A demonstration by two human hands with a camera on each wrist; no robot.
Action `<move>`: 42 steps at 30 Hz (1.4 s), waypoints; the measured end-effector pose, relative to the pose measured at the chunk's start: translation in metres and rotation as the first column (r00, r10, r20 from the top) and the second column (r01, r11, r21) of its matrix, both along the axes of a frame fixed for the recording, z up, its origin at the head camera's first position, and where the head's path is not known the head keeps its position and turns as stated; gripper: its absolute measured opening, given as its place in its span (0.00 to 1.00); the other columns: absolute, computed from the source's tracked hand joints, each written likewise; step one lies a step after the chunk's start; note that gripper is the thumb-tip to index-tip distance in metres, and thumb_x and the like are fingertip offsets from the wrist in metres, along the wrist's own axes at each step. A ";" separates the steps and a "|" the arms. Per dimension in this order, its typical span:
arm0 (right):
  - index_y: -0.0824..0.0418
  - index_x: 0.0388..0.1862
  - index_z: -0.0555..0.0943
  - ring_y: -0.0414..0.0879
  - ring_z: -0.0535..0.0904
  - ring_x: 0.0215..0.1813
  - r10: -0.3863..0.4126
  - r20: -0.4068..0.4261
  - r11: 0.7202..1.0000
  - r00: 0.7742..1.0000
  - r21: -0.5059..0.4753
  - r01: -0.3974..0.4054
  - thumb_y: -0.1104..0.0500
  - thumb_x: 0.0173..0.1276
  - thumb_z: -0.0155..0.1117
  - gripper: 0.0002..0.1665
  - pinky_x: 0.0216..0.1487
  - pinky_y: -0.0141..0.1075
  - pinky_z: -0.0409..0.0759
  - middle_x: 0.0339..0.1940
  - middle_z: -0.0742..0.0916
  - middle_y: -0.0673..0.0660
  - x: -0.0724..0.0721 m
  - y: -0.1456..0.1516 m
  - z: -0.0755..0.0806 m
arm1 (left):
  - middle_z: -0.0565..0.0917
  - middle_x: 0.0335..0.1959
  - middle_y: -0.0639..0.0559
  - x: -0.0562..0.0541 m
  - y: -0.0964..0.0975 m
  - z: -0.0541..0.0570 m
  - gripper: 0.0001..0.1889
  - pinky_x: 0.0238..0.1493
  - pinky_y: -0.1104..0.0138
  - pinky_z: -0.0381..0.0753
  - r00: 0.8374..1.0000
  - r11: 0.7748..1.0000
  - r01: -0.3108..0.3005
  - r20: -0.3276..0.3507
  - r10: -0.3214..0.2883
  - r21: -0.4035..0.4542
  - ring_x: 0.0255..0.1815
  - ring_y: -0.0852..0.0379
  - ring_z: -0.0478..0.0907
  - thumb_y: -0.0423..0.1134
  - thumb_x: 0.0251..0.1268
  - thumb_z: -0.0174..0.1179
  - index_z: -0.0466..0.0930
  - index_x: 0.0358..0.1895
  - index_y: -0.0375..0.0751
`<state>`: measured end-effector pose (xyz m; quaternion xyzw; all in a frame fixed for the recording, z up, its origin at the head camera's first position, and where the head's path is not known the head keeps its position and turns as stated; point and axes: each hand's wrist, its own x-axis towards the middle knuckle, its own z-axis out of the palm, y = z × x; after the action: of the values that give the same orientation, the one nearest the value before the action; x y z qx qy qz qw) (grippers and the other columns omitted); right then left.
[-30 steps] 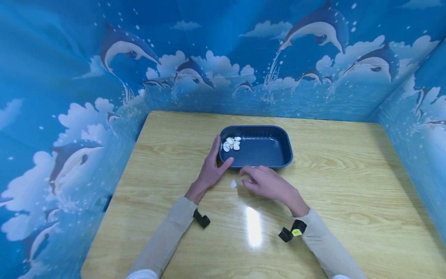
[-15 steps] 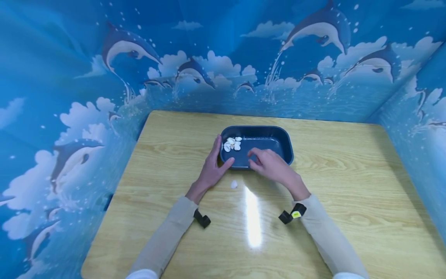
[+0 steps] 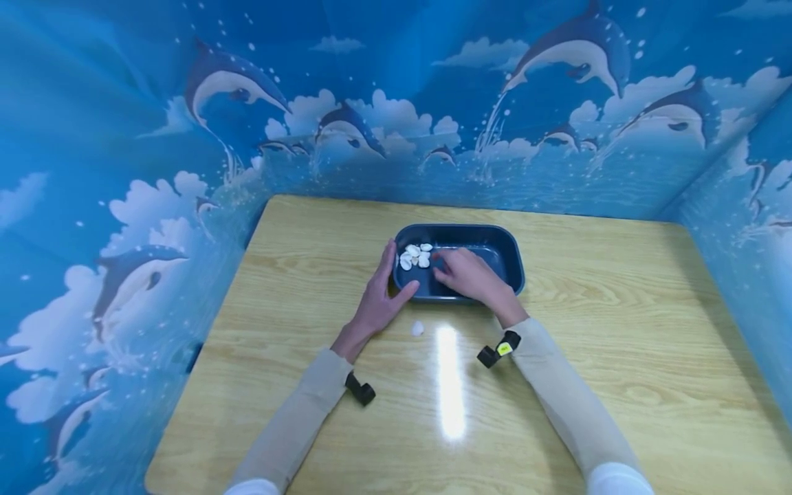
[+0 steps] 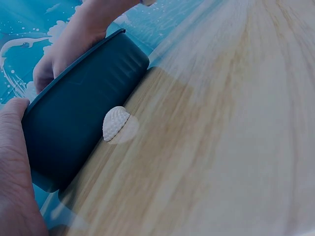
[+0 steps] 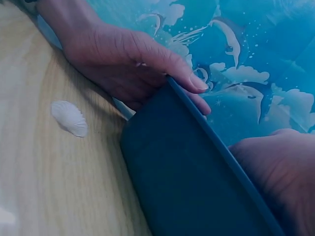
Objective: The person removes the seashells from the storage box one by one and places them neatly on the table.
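Note:
A dark blue tray (image 3: 504, 258) sits at the middle of the wooden table (image 3: 619, 330), with several white shells (image 3: 414, 256) piled in its left end. My left hand (image 3: 386, 282) braces the tray's near-left corner: straight fingers lie along the left wall and the thumb rests on the near rim. My right hand (image 3: 447, 266) reaches into the tray, its fingertips next to the pile; whether it carries a shell is hidden. One ribbed white shell (image 3: 417, 328) lies on the table just in front of the tray, also seen as the shell (image 4: 115, 123) and the shell (image 5: 70, 118).
Blue dolphin-print walls (image 3: 124, 206) close the table in on the left, back and right. A bright light glare (image 3: 450, 385) lies on the wood between my forearms. Black wrist-camera mounts (image 3: 359, 390) sit on both sleeves.
My right hand has moved from the table beside the loose shell up over the near rim into the tray, toward the shell pile. The left hand and the loose shell have stayed put.

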<state>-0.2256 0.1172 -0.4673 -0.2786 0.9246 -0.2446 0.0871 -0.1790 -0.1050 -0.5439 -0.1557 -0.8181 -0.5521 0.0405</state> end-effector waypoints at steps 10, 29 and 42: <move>0.68 0.62 0.83 0.47 0.81 0.33 0.016 -0.006 0.997 1.000 0.075 -0.016 0.59 0.76 0.64 0.20 0.38 0.43 0.83 0.45 0.90 0.61 -0.012 -0.013 -0.007 | 0.42 0.88 0.46 0.000 0.001 0.001 0.48 0.85 0.53 0.45 1.000 1.000 -0.002 0.006 0.002 0.003 0.86 0.60 0.39 0.49 0.75 0.61 0.38 0.87 0.52; 0.65 0.56 0.85 0.53 0.87 0.46 0.021 -0.038 0.994 0.999 0.111 -0.016 0.55 0.77 0.65 0.17 0.47 0.50 0.87 0.47 0.90 0.59 -0.015 -0.018 -0.017 | 0.43 0.88 0.45 0.001 0.001 0.001 0.48 0.85 0.52 0.45 1.000 1.000 -0.004 0.002 0.004 -0.004 0.86 0.60 0.39 0.55 0.75 0.59 0.38 0.87 0.52; 0.64 0.48 0.86 0.48 0.84 0.40 0.025 0.156 0.999 0.987 0.027 -0.030 0.54 0.81 0.59 0.16 0.47 0.46 0.85 0.40 0.89 0.57 -0.016 -0.015 -0.011 | 0.42 0.88 0.46 0.000 0.000 0.000 0.48 0.85 0.51 0.45 1.000 1.000 0.000 0.012 0.001 -0.003 0.86 0.61 0.38 0.52 0.76 0.59 0.37 0.87 0.56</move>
<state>-0.2420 0.1024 -0.4779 -0.2702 0.9145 -0.2510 0.1663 -0.1789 -0.1045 -0.5437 -0.1522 -0.8192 -0.5519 0.0354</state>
